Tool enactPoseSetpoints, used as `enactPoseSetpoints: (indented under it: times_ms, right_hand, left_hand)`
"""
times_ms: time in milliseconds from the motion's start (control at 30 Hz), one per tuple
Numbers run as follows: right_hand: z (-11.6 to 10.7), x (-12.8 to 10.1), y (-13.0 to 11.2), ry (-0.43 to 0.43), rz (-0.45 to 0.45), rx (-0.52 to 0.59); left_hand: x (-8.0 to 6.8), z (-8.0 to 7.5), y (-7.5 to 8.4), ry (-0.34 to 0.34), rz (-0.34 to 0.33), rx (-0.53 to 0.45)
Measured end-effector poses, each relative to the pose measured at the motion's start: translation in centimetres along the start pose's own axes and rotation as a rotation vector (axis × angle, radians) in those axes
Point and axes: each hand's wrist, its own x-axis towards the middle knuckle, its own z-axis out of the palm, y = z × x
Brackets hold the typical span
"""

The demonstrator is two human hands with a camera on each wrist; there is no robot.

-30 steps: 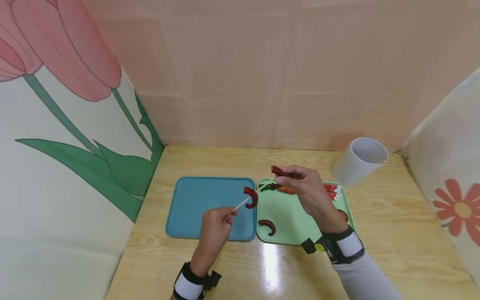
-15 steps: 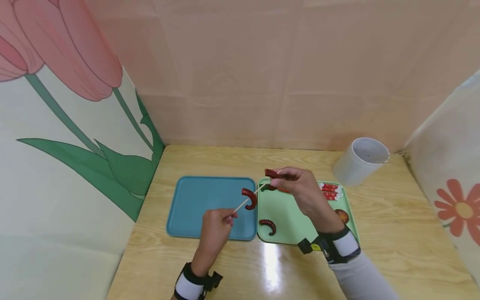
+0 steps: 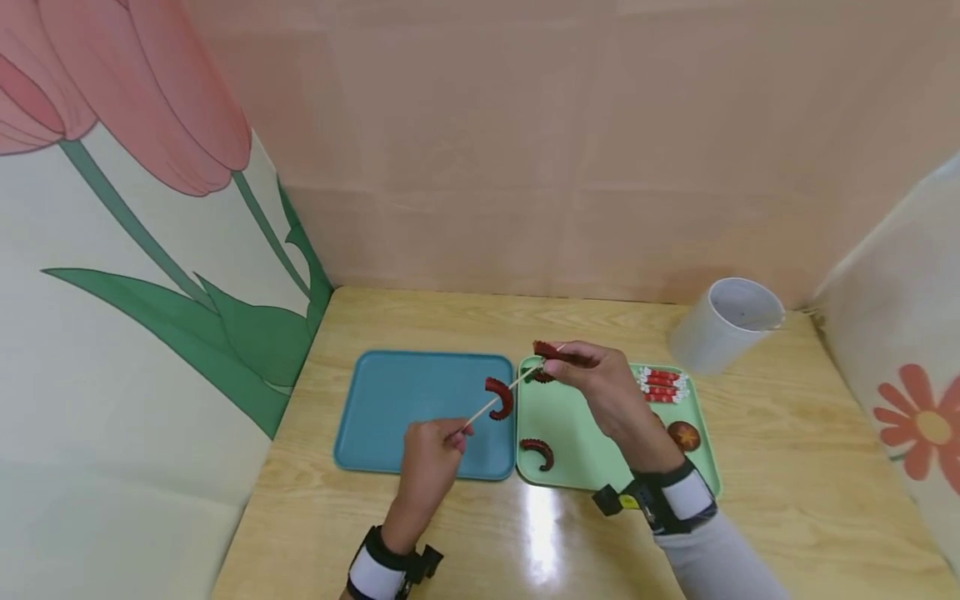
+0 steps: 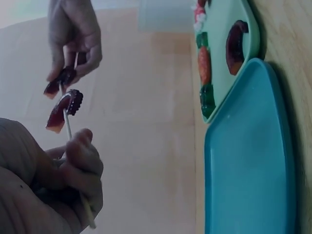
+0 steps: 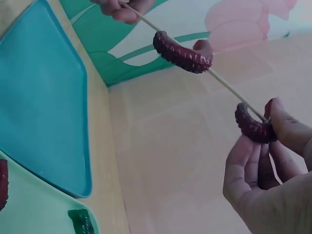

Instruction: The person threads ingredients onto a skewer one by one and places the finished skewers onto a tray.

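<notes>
My left hand (image 3: pixel 431 462) grips a thin wooden skewer (image 3: pixel 482 410) near its lower end; the tail of the stick pokes out below that hand in the left wrist view. Partway along the skewer, a curved dark-red octopus tentacle piece (image 5: pixel 183 55) is threaded. At the upper end my right hand (image 3: pixel 611 392) pinches a second tentacle piece (image 5: pixel 253 127) between thumb and fingers, with the stick running into it. Both hands are raised above the trays. A third tentacle piece (image 3: pixel 542 452) lies at the left of the green tray (image 3: pixel 577 471).
A blue tray (image 3: pixel 420 408) adjoins the green one on the left. On the green tray lie red-and-white sticks (image 3: pixel 662 386), a brown round mushroom-like cap (image 3: pixel 684 435) and a green-and-orange piece (image 4: pixel 204 66). A white cup (image 3: pixel 697 337) stands behind, at the right.
My right hand has shifted slightly left with the second tentacle piece, closer to the threaded one. A bit of skewer tip now shows beyond it. The left hand has barely moved.
</notes>
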Motion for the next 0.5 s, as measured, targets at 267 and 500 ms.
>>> enactPoseSetpoints:
  times_ms: [267,500]
  right_hand:
    - [-0.9,0.0,-1.2,0.04,-0.046,0.005]
    - [-1.2,-0.1,-1.5,0.024,-0.104,0.021]
  left_hand:
    - [0.5,-0.2,0.9,-0.088,0.078,-0.024]
    - [0.5,-0.4,1.2,-0.012,0.159,-0.006]
